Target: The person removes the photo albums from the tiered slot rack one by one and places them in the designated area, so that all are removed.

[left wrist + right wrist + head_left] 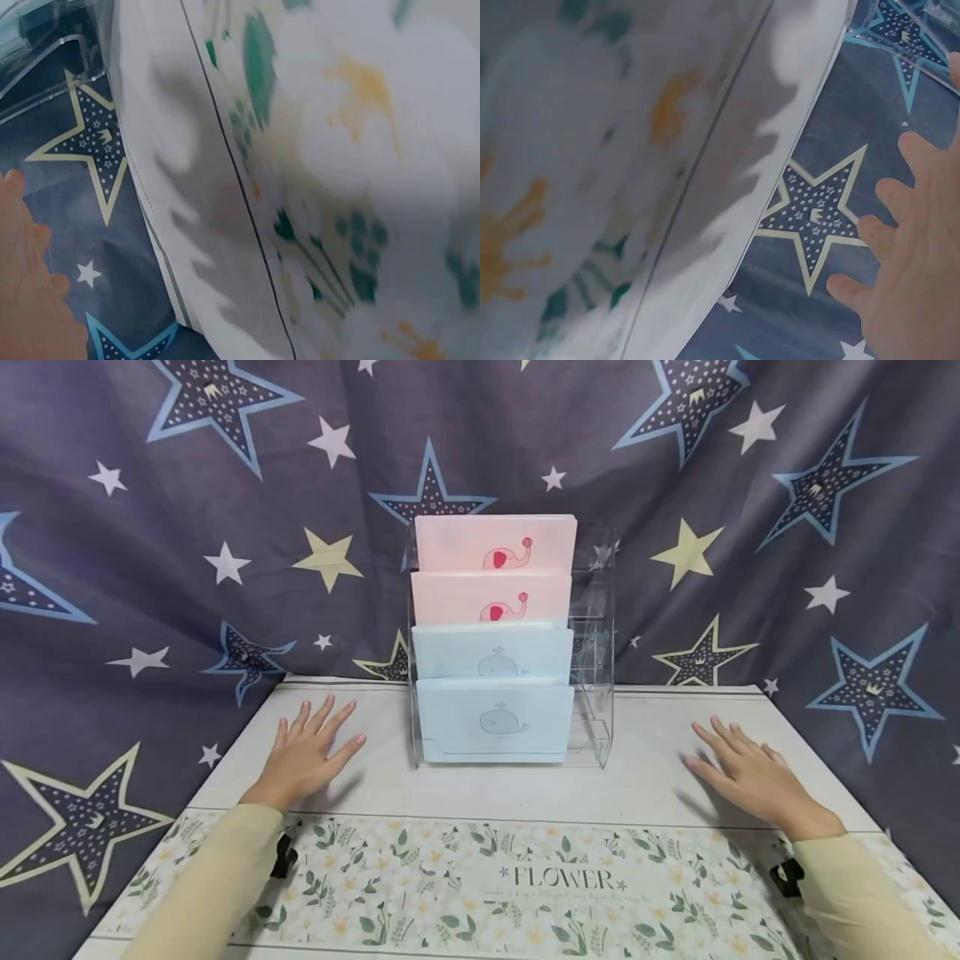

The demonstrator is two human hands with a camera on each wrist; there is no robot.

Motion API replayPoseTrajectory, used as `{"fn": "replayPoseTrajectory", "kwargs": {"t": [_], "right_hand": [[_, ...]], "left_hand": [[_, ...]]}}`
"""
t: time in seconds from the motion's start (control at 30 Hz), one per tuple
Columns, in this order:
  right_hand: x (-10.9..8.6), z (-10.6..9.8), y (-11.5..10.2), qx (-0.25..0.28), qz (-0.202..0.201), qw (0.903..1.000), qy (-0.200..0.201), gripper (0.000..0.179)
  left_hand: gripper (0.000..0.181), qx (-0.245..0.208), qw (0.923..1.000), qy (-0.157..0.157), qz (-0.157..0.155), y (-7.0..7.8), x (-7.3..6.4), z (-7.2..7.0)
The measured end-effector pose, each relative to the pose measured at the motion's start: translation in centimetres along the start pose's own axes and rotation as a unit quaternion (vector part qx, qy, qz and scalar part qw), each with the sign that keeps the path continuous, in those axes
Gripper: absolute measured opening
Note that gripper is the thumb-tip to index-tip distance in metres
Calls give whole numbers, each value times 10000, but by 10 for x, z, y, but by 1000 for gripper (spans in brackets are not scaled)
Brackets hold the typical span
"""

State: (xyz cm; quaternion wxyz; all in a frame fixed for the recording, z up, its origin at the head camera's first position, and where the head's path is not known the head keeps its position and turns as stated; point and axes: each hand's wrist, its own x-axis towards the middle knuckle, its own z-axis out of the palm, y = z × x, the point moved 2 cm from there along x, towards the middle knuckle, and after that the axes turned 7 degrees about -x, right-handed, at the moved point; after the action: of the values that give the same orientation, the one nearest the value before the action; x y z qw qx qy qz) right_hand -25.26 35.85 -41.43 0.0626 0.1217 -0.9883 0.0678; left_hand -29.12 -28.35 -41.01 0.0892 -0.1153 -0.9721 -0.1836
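My left hand [306, 753] is spread over the white part of the table, left of a clear tiered rack, and holds nothing. On the other side of the rack, my right hand [753, 777] is likewise spread with its fingers apart and nothing in it. The clear rack [592, 727] stands upright between them, apart from both. In its upper tiers sit pink elephant-print cards or booklets [453, 543]; its lower tiers hold light-blue whale-print ones [450, 718]. Both wrist views show the hands' fingers at the edge, with finger shadows on the cloth.
The table carries a white cloth with a floral band [420, 877] printed "FLOWER" along the front. Close behind the rack hangs a dark curtain [495, 427] with stars, and it also runs down both sides of the table. The rack's right-hand part holds no cards.
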Motion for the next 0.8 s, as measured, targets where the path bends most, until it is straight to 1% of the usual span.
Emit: {"fn": "replayPoseTrajectory", "kwargs": {"t": [0.2,0.37,0.43,0.57,0.63,0.7,0.8], "right_hand": [[5,-3,-11,328,-226,9988,274,67],[11,-9,-27,852,-441,9949,314,62],[13,-12,-34,1061,-504,9926,323,61],[18,-17,-48,1366,-604,9879,419,58],[21,-20,-56,1453,-662,9858,529,55],[24,-21,-62,1505,-811,9824,749,51],[29,-21,-72,1555,-1122,9750,1122,44]], "left_hand": [[74,-603,9977,-258,-194,8,6,4],[70,-1052,9938,-258,-255,17,14,6],[68,-1227,9919,-227,-233,21,18,7],[67,-1587,9868,-213,-238,30,26,9],[68,-1827,9825,-227,-276,36,29,9],[67,-2128,9764,-193,-300,42,33,10],[63,-2605,9649,-66,-323,50,39,11]]}}
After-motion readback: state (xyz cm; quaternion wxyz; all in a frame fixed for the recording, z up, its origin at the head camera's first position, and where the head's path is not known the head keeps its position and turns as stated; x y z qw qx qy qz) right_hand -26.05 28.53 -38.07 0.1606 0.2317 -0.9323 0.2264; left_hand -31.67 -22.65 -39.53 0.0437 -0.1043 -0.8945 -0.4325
